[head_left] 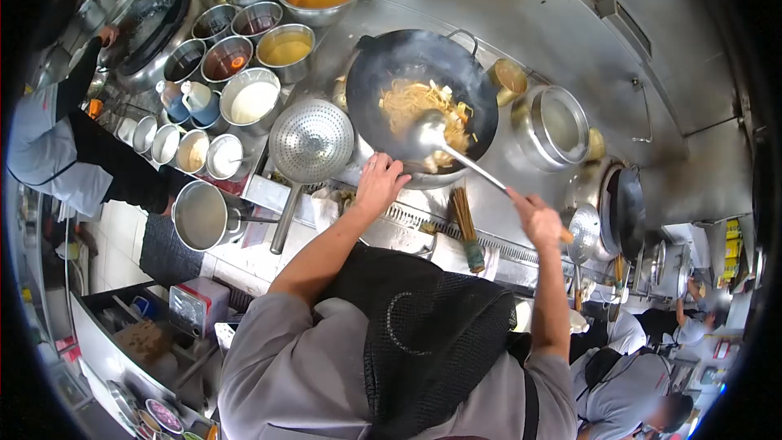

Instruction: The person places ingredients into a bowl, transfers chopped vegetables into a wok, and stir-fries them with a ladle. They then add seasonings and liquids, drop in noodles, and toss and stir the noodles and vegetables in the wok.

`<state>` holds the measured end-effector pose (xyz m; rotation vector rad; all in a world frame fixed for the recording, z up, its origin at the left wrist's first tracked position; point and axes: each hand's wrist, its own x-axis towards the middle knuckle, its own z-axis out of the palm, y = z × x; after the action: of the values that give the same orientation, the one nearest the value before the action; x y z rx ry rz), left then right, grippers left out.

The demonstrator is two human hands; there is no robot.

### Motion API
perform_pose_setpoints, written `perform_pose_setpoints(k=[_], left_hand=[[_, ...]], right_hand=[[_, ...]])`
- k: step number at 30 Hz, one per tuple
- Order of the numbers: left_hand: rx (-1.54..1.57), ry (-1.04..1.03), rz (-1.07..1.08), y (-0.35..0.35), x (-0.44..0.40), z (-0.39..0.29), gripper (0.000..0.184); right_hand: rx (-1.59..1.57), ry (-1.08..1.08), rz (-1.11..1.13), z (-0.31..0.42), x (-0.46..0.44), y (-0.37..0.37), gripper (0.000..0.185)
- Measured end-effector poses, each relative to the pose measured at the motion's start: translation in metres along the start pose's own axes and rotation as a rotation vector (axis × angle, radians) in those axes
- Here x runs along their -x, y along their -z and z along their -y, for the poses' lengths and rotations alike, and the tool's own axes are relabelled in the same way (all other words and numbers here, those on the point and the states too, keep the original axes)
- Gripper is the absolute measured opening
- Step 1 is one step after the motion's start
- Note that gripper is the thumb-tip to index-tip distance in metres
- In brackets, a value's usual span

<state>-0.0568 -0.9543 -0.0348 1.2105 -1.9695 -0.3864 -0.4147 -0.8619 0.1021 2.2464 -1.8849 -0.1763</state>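
Steam rises from a black wok on the range, with noodles and pale and browned pieces inside. My left hand is closed at the near edge of the wok, gripping it there; the exact grip is partly hidden. In my right hand is the long handle of a metal ladle, its wooden end poking out past my fingers. The ladle's bowl rests among the noodles. Left of the wok lies a large perforated strainer, its handle pointing toward me.
Metal bowls of yellow liquid, dark sauces and white paste crowd the left. A bamboo brush leans at the front edge. A steel pot stands right of the wok. A co-worker stands far left; other people are lower right.
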Motion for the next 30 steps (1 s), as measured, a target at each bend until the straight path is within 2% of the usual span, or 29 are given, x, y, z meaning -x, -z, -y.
perform_pose_setpoints(k=[4, 6, 10, 12, 13, 15, 17, 19, 20, 22, 23, 25, 26, 28, 29, 30], left_hand=[[0.005, -0.008, 0.006, -0.003, 0.001, 0.002, 0.024], [0.007, -0.003, 0.014, -0.005, 0.0, 0.003, 0.023], [-0.001, -0.013, 0.012, -0.005, 0.0, 0.003, 0.025], [0.008, -0.007, 0.023, -0.005, 0.0, 0.003, 0.025], [0.017, -0.003, 0.028, -0.005, 0.0, 0.003, 0.025], [0.016, 0.002, 0.027, -0.005, 0.0, 0.003, 0.025], [0.016, 0.006, 0.011, -0.005, -0.002, 0.003, 0.025], [-0.013, 0.011, 0.027, -0.003, -0.001, 0.001, 0.024], [-0.015, 0.015, 0.027, -0.002, -0.001, 0.0, 0.024], [-0.015, 0.023, 0.037, -0.001, -0.001, -0.001, 0.024], [-0.016, 0.03, 0.054, 0.0, -0.001, 0.0, 0.024], [-0.02, 0.024, 0.048, 0.0, -0.002, 0.001, 0.025], [-0.016, 0.028, 0.053, 0.0, -0.001, 0.0, 0.025], [-0.013, 0.024, 0.045, 0.0, -0.001, -0.001, 0.026], [-0.016, 0.026, 0.045, 0.0, -0.001, -0.001, 0.026], [-0.017, 0.03, 0.049, 0.001, -0.001, -0.001, 0.025]], right_hand=[[0.024, 0.009, -0.063, -0.019, 0.016, 0.068, 0.055], [0.093, -0.067, -0.048, -0.02, 0.021, 0.107, 0.051], [0.096, -0.158, 0.022, 0.0, 0.019, 0.172, 0.044], [0.054, -0.2, 0.125, 0.005, 0.018, 0.185, 0.045], [0.054, -0.199, 0.125, 0.004, 0.018, 0.18, 0.045], [-0.117, -0.257, 0.294, -0.002, 0.017, 0.15, 0.048], [-0.301, -0.205, 0.251, -0.006, 0.009, 0.086, 0.05], [-0.387, -0.291, 0.204, 0.014, -0.009, 0.02, 0.052], [-0.533, -0.35, 0.213, 0.026, -0.019, -0.011, 0.05], [-0.909, -0.194, -0.194, 0.037, -0.027, -0.129, 0.047], [-1.016, -0.55, 0.168, 0.063, -0.038, -0.088, 0.046], [-1.234, -0.652, 0.119, 0.091, -0.048, -0.066, 0.047], [-1.238, -0.647, 0.119, 0.096, -0.052, -0.067, 0.047], [-1.253, -0.595, -0.13, 0.101, -0.061, -0.08, 0.049], [-1.256, -0.593, -0.129, 0.103, -0.07, -0.093, 0.049], [-1.023, -0.487, -0.32, 0.102, -0.083, -0.117, 0.05]])
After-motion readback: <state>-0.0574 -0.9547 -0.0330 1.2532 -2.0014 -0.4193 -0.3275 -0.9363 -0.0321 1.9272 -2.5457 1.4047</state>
